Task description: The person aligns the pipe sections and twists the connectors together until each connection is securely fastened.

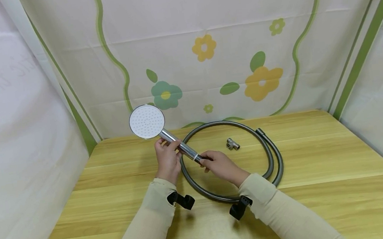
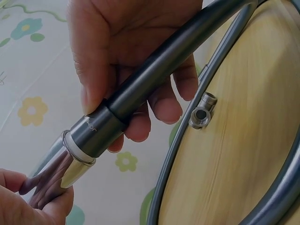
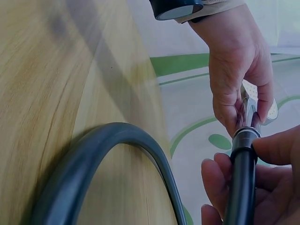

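My left hand (image 1: 168,159) grips the chrome handle of a hand shower head (image 1: 147,121), whose round white nozzle face points toward the head camera. Thumb and fingers of my right hand (image 1: 222,166) pinch the dark end fitting (image 2: 96,133) of a grey shower hose (image 1: 210,124). In the left wrist view this fitting sits in line against the handle's end, with a white ring between them. From there the hose (image 3: 241,187) runs back past my right palm, as the right wrist view shows. Both hands hold these parts above the table.
The rest of the hose lies looped on the wooden table (image 1: 323,152), its other end fitting (image 1: 260,132) at the loop's right. Within the loop lies a small metal tee valve (image 1: 232,144). A flowered cloth (image 1: 185,69) hangs behind the table, with white cloth at both sides.
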Motion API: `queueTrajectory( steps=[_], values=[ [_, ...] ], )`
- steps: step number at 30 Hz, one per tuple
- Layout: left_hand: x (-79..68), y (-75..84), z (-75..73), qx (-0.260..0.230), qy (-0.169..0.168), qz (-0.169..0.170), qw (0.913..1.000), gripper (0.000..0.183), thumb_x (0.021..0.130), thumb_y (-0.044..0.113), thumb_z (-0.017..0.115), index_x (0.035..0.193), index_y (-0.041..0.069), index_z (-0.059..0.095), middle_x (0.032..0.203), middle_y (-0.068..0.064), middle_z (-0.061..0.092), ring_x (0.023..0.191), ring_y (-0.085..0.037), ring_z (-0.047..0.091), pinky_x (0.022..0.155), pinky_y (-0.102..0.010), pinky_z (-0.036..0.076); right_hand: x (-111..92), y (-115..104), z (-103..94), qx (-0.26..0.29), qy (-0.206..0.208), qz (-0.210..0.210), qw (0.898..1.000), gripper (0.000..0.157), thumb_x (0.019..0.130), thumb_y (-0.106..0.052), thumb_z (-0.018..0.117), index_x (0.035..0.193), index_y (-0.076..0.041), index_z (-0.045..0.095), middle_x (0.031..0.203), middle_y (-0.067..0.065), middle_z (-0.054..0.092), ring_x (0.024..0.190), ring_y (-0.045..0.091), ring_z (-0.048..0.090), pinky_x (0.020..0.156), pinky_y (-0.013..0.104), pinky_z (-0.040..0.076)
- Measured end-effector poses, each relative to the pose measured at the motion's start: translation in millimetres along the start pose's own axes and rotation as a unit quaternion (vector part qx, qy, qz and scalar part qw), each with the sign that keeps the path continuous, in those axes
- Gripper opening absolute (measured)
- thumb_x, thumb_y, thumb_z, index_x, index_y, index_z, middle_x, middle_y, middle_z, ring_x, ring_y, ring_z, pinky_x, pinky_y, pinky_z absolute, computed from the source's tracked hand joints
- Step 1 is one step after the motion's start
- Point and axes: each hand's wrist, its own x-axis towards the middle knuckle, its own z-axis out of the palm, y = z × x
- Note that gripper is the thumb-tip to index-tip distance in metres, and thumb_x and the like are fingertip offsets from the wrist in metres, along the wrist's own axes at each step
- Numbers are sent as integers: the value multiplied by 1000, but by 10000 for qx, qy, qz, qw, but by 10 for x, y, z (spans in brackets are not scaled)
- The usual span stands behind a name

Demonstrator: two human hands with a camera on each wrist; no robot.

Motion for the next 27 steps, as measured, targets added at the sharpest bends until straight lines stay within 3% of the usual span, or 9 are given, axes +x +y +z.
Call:
queueTrajectory(
  steps=[7, 17, 27],
  values=[
    [-6, 0, 3, 73, 8, 57, 10000, 51, 89, -8, 59, 126, 9, 30, 107, -10, 45, 86, -19, 51, 72, -31, 48, -14, -4, -11, -412, 87, -68, 9991, 30, 100, -19, 52, 125, -5, 61, 107, 12, 67, 89, 20, 62, 75, 37, 51],
    [-16, -3, 12, 145, 11, 78, 9999, 52, 90, -6, 59, 129, 10, 29, 111, -11, 46, 90, -21, 53, 76, -33, 47, -54, -34, -10, -803, 512, -385, 9947, 35, 96, -21, 60, 128, -6, 59, 103, 5, 65, 82, 16, 59, 64, 30, 50],
    [-12, -17, 12, 58, -7, 121, 9999, 52, 90, -7, 60, 129, 9, 30, 107, -11, 47, 87, -20, 53, 75, -33, 49, -113, -33, 46, -1629, 957, -736, 9792, 41, 86, -22, 74, 122, -5, 61, 103, 3, 62, 87, 15, 60, 70, 31, 52]
  ],
)
